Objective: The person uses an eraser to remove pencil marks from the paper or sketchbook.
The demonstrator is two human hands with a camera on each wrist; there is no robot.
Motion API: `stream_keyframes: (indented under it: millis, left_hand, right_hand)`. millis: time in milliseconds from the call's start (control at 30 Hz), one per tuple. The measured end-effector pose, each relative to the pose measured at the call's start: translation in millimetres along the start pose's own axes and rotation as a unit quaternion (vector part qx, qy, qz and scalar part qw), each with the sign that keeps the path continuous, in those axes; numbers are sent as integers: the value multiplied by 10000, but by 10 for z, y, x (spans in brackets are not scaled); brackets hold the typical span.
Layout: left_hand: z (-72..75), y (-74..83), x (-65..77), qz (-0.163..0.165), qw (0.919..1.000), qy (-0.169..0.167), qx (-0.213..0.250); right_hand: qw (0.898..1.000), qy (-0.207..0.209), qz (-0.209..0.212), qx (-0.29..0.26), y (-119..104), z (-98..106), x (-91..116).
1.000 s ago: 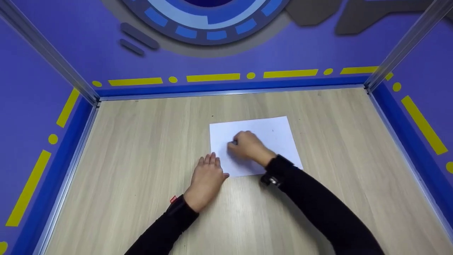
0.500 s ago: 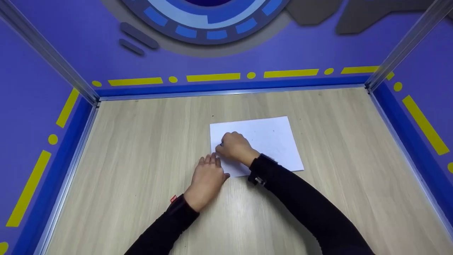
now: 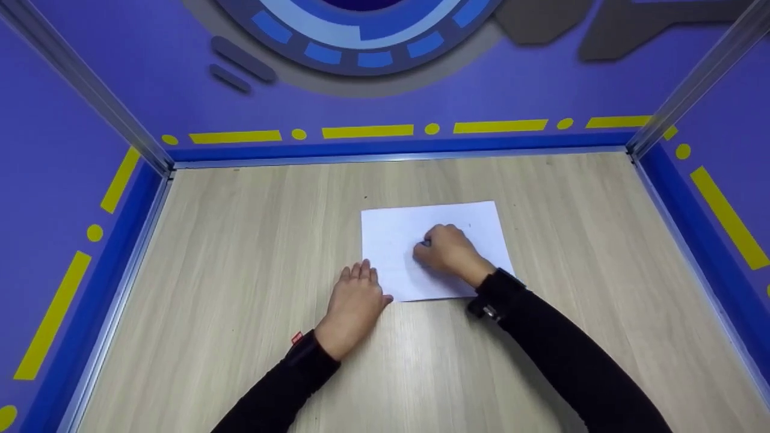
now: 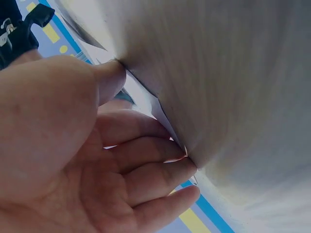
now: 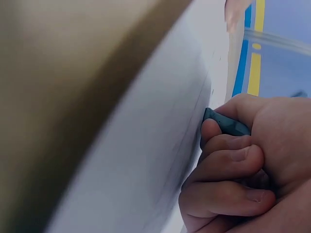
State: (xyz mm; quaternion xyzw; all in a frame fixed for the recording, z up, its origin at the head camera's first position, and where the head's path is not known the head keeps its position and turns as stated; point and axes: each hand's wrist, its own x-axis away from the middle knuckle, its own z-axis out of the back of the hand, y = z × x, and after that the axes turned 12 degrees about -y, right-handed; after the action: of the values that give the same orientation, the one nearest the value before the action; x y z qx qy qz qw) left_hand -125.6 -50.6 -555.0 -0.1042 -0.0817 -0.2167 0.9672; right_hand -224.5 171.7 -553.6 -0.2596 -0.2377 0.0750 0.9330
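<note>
A white sheet of paper lies on the wooden table. My left hand rests at its near left corner, fingers extended; in the left wrist view the thumb and fingertips touch along the sheet's edge. My right hand is over the middle of the paper, its fingers curled around a small dark blue-green eraser. One end of the eraser sticks out between thumb and index finger, close to the sheet. Most of it is hidden in the hand. Faint lines show on the paper in the right wrist view.
Blue-purple panels with yellow dashes wall the table at the back and both sides, joined by metal rails. A tiny dark speck lies beyond the paper, and another small mark is on the sheet.
My right hand first slid left across the paper with the eraser, close to the left hand, then back right past its earlier spot. The left hand has stayed at the corner.
</note>
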Motion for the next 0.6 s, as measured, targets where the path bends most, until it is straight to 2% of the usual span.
stream_keyframes:
  millis: [167, 367, 467, 600]
  left_hand:
    - [1, 10, -14, -76, 9999, -62, -71]
    - [4, 14, -13, -51, 9997, -189, -119]
    - [6, 8, -6, -26, 9998, -192, -68]
    - [8, -4, 2, -16, 9997, -223, 24]
  right_hand:
    - [9998, 3, -86, -188, 374, 173, 143]
    - [9989, 28, -426, -191, 805, 397, 343]
    - [9982, 103, -552, -210, 948, 474, 416]
    - [9979, 122, -601, -195, 1022, 516, 442]
